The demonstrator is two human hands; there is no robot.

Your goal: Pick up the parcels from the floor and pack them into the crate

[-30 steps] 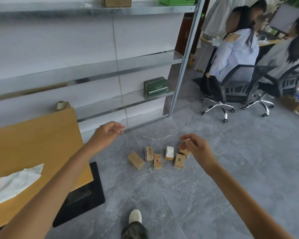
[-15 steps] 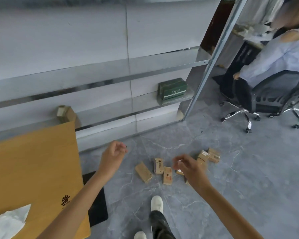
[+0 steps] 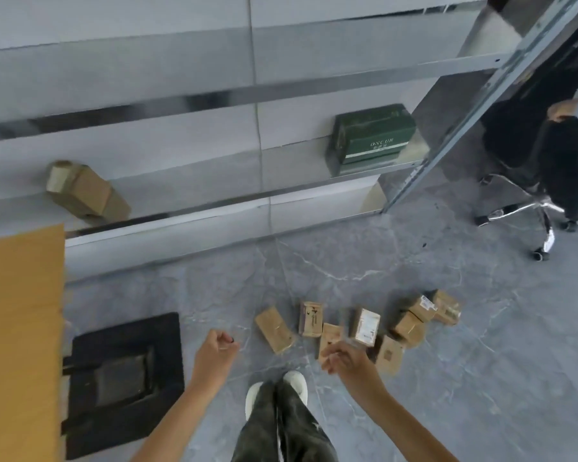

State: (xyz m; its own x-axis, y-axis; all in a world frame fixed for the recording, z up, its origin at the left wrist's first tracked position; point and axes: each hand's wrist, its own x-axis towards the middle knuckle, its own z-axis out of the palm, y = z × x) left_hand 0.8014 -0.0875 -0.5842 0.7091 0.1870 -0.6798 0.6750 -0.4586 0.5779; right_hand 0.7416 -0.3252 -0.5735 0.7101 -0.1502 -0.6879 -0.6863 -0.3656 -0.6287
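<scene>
Several small brown cardboard parcels lie in a loose row on the grey floor, from the middle toward the right; one carries a white label. A black crate stands on the floor at lower left, beside a tan board. My left hand hovers between the crate and the leftmost parcel, fingers curled in, holding nothing. My right hand hangs just above the middle parcels, fingers loosely bent and apart, empty. It covers part of one parcel.
A metal shelf rack runs along the wall, holding a green box and a brown parcel. A tan board fills the left edge. A seated person on a wheeled chair is at the right. My shoes stand below the parcels.
My view has tilted down and closer to the floor. Both hands have lowered toward the parcels, the right one now over the middle of the row.
</scene>
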